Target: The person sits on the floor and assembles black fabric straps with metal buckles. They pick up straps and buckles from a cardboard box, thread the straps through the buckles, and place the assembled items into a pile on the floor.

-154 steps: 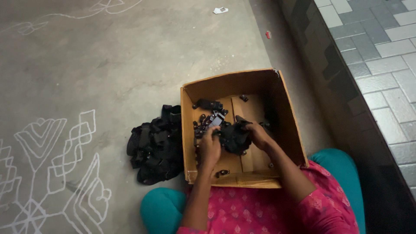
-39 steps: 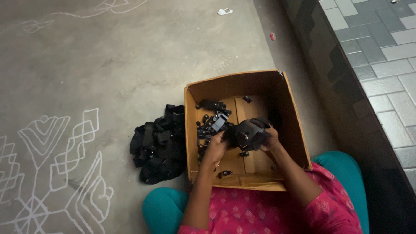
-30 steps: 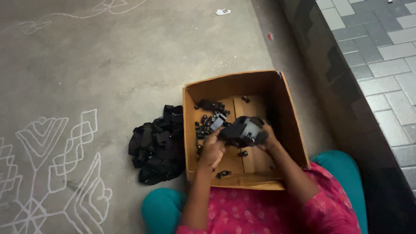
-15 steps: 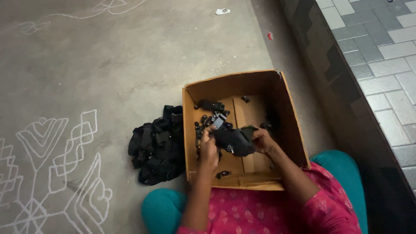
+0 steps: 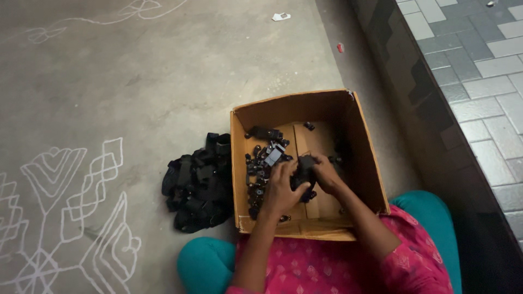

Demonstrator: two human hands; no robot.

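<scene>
On a grey concrete floor (image 5: 163,81) chalked with white patterns, a small black plastic-and-strap part (image 5: 303,173) is gripped between left hand (image 5: 280,188) and right hand (image 5: 326,173) inside an open brown cardboard box (image 5: 364,147), kept low over loose black pieces (image 5: 260,169), beside a heap of black straps (image 5: 197,182).

Grey concrete floor (image 5: 163,71) is seen throughout, dimly lit. White chalk floor patterns (image 5: 65,212) are drawn at lower left, more lines (image 5: 81,22) at top left. A dark raised kerb (image 5: 414,92) runs along the right, w/ grey paving bricks (image 5: 479,60) beyond. Small white scrap (image 5: 281,17) & red scrap (image 5: 340,48) are left near the top.
</scene>
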